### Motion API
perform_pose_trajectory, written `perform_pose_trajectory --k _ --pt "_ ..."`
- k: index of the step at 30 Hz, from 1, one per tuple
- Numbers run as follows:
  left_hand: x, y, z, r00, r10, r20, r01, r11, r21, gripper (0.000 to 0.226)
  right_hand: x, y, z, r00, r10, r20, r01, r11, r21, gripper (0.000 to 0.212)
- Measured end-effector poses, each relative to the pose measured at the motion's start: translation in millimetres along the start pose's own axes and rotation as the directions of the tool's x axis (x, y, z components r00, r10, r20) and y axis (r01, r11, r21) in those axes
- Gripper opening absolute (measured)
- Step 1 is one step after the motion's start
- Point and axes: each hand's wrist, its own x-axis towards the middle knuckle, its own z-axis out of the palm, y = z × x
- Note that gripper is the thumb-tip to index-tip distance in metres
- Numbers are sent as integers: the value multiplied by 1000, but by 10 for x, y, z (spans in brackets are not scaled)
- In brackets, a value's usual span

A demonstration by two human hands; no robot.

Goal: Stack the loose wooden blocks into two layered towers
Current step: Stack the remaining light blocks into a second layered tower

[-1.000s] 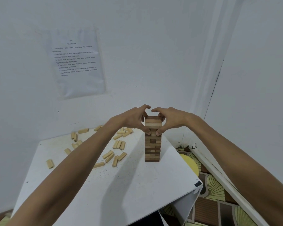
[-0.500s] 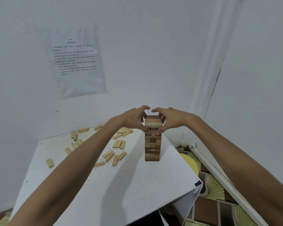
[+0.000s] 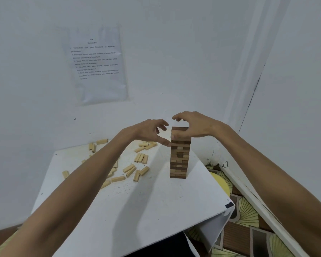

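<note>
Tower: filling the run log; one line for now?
tower upright | left hand thumb at tower side | right hand arched over top | loose blocks on table

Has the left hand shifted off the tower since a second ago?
Yes. The left hand has drawn left, away from the tower; its fingers no longer wrap the top.

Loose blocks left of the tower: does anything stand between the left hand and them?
Nothing visible does. The left hand is beside the top of the tower; the nearest loose blocks lie in the open on the white table below it. The left forearm hides a few farther ones.
</note>
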Motion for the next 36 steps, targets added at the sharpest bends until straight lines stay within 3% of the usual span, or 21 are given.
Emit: perform_pose_trajectory --k 6,16,24,32,36 --pt "-441 -193 -145 995 -86 -50 88 996 36 64 38 -449 41 994 -102 -42 100 993 -60 72" --pt "-1427 -673 128 951 -280 -130 283 959 4 44 194 -1078 724 968 -238 77 242 969 -52 56" --pt "-2088 -993 467 900 -406 -155 408 913 -21 38 290 -1471 1361 926 -323 196 329 944 -1 51" --pt "-2507 -1496 867 798 -558 -229 570 822 -15 39 483 -1704 2027 894 -337 295 349 937 10 44" --pt "-2559 -1736 989 738 -623 -259 642 767 -15 51 649 -1792 2305 879 -376 293 399 917 -19 40"
